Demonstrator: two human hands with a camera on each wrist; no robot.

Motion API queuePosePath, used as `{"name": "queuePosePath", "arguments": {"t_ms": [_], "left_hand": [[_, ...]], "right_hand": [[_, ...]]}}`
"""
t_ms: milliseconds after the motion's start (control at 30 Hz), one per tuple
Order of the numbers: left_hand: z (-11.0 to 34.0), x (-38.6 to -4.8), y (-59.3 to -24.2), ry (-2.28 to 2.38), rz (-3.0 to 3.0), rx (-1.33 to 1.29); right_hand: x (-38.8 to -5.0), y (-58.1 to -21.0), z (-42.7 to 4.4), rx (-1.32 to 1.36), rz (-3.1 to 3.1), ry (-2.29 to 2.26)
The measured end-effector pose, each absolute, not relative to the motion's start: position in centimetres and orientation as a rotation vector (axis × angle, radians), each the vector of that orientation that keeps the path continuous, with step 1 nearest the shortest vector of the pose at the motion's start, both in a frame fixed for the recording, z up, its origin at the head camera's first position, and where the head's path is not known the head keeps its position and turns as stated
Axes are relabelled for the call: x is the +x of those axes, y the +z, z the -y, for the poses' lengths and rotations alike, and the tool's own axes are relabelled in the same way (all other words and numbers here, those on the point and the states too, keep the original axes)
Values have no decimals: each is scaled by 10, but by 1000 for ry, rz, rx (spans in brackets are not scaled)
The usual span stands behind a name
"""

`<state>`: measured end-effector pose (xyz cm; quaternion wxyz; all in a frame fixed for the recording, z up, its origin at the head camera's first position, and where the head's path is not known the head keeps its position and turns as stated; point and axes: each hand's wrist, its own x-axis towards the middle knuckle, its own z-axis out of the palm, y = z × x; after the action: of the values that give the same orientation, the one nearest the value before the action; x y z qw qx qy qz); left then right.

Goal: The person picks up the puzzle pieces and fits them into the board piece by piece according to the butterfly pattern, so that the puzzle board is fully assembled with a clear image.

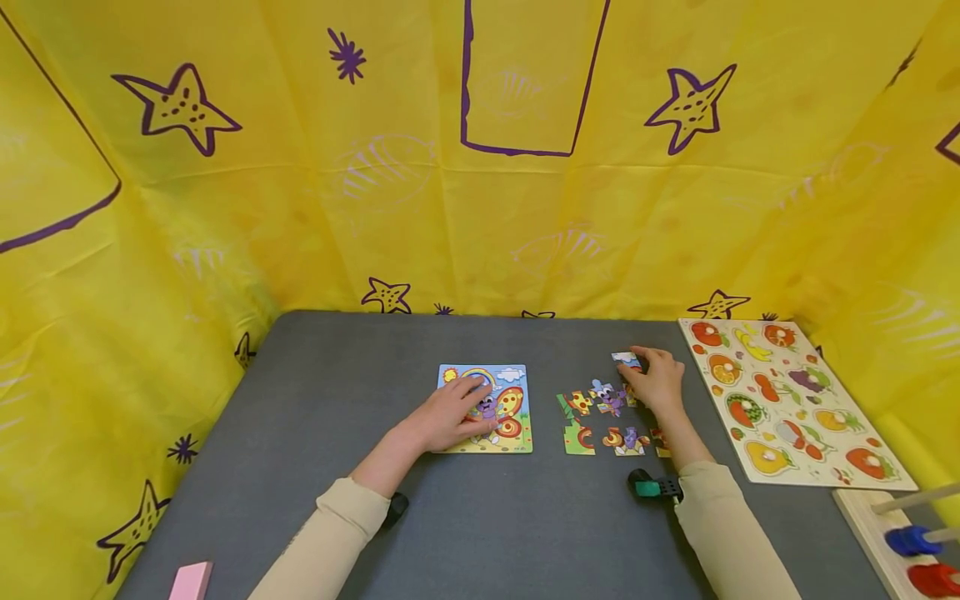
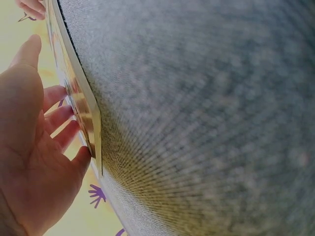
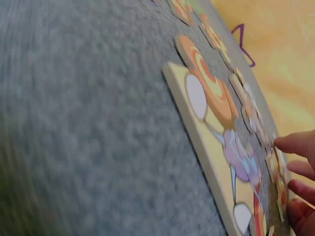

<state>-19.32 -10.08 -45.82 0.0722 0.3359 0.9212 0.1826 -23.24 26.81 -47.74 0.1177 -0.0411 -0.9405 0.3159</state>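
A square butterfly picture board [image 1: 512, 377] lies flat on the dark grey table, with my left hand [image 1: 450, 414] resting on its left half. Its fingers are spread and loosely bent; in the left wrist view, the fingertips [image 2: 74, 128] touch the board's face. To the right, my right hand [image 1: 658, 383] pinches a blue-and-white jigsaw piece [image 1: 626, 358] between thumb and fingers. Several loose jigsaw pieces lie below it, among them a purple butterfly-body piece [image 1: 609, 400], a green corner piece [image 1: 577, 439] and a bottom piece [image 3: 238, 157]. The right hand partly covers some pieces.
A large fruit peg board [image 1: 768, 379] lies on the right side of the table. Beside its near corner stands a wooden frame with rods [image 1: 873, 529] and blue and red rings. A pink block [image 1: 191, 581] sits at the near left. Yellow cloth [image 1: 300, 208] hangs behind.
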Motion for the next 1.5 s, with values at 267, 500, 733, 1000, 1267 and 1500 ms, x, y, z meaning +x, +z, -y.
{"name": "queuePosePath", "arguments": {"t_ms": [267, 500, 733, 1000, 1267, 1500], "left_hand": [[101, -193, -457, 541, -2753, 989], [101, -193, -460, 556, -2757, 997], [101, -194, -462, 544, -2761, 1000], [102, -195, -462, 530, -2765, 996], [101, -194, -463, 542, -2761, 985], [101, -194, -462, 524, -2762, 990]], "right_hand": [[-233, -475, -274, -130, 2838, 938], [-232, -475, -271, -213, 2701, 1067], [-227, -472, -260, -410, 2541, 1202], [-224, -465, -228, -379, 2581, 1400], [-227, -466, -196, -270, 2622, 1460], [-227, -467, -169, -202, 2647, 1550]]}}
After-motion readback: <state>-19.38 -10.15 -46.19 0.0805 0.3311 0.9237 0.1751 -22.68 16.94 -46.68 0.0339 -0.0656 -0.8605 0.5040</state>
